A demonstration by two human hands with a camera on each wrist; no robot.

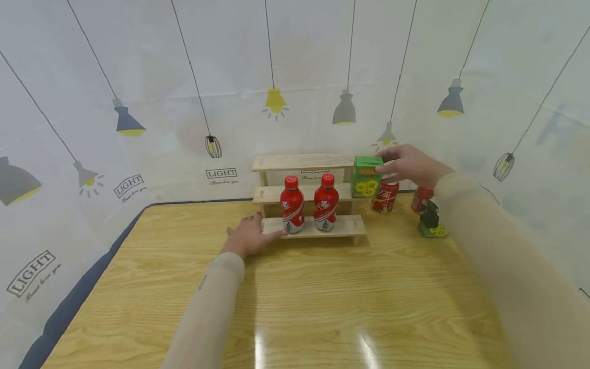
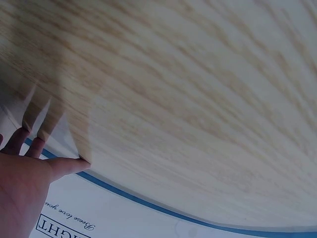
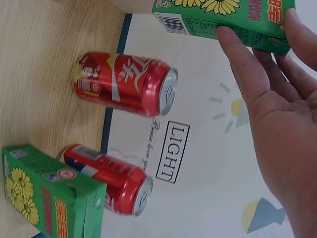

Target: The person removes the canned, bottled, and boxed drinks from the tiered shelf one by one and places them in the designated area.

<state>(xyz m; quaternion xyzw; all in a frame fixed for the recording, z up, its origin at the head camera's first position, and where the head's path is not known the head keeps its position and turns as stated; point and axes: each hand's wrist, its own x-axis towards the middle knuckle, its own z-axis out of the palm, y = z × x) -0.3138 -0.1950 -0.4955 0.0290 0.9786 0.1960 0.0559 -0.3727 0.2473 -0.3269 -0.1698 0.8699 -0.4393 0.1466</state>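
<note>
A wooden counter (image 1: 322, 287) with yellowish grain runs back to a white wall covering (image 1: 161, 128), its near part glossy enough to show two bright streaks of reflected light. Blue edging (image 1: 78, 292) follows the counter's left side. The covering wraps the left, far and right sides and is printed with hanging lamps in blue, grey and yellow, some of them black wire cages, plus boxed "LIGHT" labels over a line of script; faint creases cross it.

Toward the far side of the counter stands a three-step wooden shelf (image 1: 299, 162). Two red bottles (image 1: 292, 207) (image 1: 326, 205) with red caps stand upright side by side on its lowest step, slightly apart.

The right hand (image 1: 410, 166) holds a green drink carton (image 1: 365, 177) printed with yellow flowers, pinched between thumb and fingers, at the right end of the middle step; whether its base rests on the wood I cannot tell. The left hand (image 1: 251, 236) is at the left end of the lowest step, fingers spread wide, thumb pointing right near the left bottle's base.

Right of the shelf, two red cans (image 3: 129, 83) (image 3: 111, 178) stand upright on the counter, with a second green carton (image 3: 49, 193) just beside the right-hand can.
</note>
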